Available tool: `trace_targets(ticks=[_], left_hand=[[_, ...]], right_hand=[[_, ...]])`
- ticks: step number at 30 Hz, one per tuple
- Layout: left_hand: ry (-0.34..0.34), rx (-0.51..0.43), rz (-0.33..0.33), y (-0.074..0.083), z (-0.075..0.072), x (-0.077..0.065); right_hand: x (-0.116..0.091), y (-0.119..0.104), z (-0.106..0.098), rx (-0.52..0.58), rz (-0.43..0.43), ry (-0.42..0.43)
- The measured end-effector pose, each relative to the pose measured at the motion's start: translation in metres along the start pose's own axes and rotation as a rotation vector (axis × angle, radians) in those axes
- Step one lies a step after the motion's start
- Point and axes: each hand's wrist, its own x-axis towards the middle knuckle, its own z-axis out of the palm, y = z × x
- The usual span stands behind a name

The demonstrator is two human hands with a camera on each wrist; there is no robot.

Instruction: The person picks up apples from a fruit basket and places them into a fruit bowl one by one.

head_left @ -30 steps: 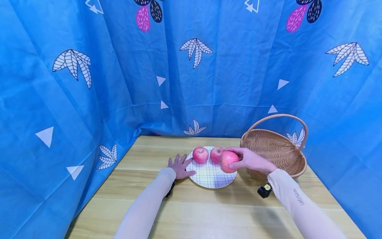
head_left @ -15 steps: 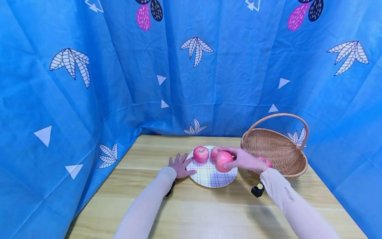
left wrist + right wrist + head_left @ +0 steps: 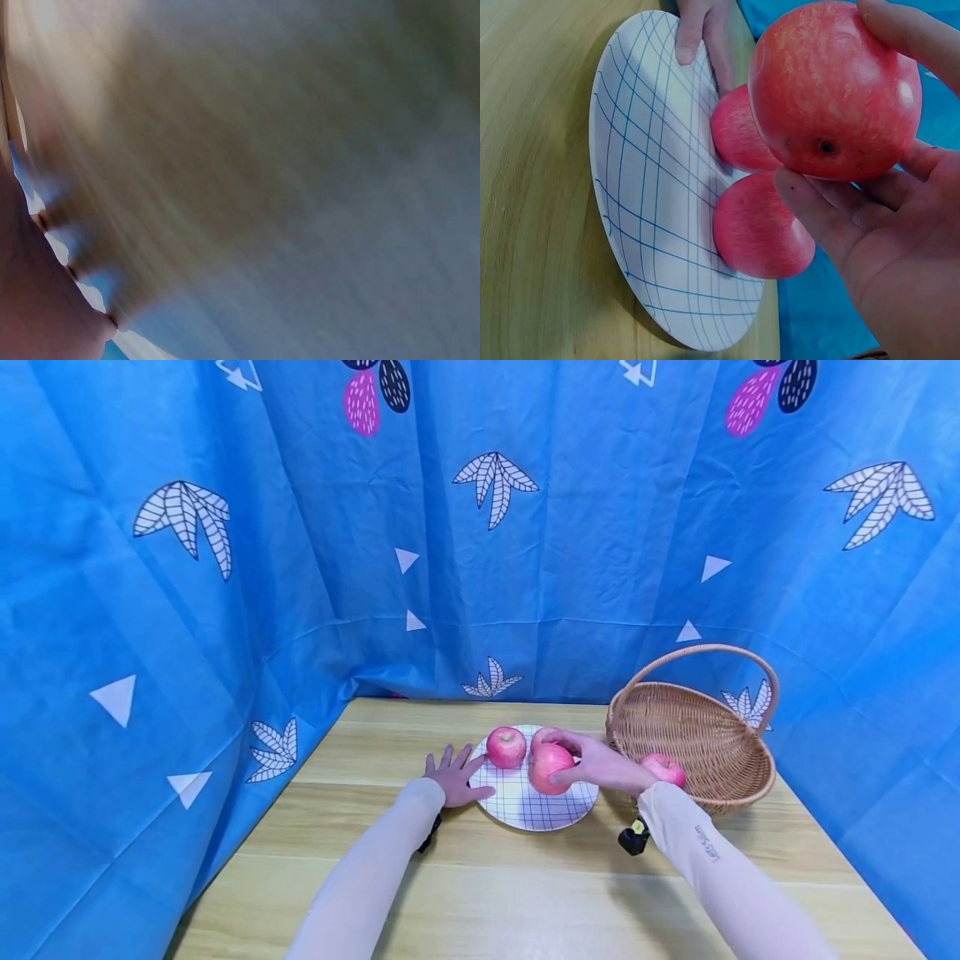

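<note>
My right hand (image 3: 600, 763) grips a red apple (image 3: 832, 90) between thumb and fingers; in the head view it is over the right part of a white plate (image 3: 525, 806) with blue grid lines. Two more apples sit on the plate's far side: one at the left (image 3: 506, 747), and another (image 3: 761, 225) partly hidden in the head view by the held apple. Fingers spread, my left hand (image 3: 454, 778) rests at the plate's left edge, its thumb on the rim. The left wrist view is mostly a blurred close surface.
Right of the plate stands a wicker basket (image 3: 697, 727) with a tall arched handle; an apple (image 3: 663, 769) lies inside it. Blue patterned curtain (image 3: 495, 568) hangs behind and beside the wooden table (image 3: 480, 893).
My right hand has carried the apple leftward over the plate, away from the basket. The apple in the basket has come into view from behind the wrist. My left hand has stayed put.
</note>
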Motion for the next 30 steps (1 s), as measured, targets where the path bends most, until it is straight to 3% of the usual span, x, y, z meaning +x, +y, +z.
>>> trace_targets(ticks=[4,11,23,30], left_hand=[[-0.002,-0.003,-0.004,0.001,-0.001,-0.001],[0.012,-0.008,0.013,0.005,-0.006,-0.01],[0.008,-0.023,0.01,-0.002,0.004,0.002],[0.031,-0.025,0.016,-0.002,0.004,0.001]], right_hand=[[0.005,0.002,0.004,-0.02,0.005,-0.012],[0.011,0.011,0.014,-0.046,0.085,0.033],[0.017,0.014,0.028,0.025,0.08,0.041],[0.02,0.015,0.033,0.008,0.013,0.01]])
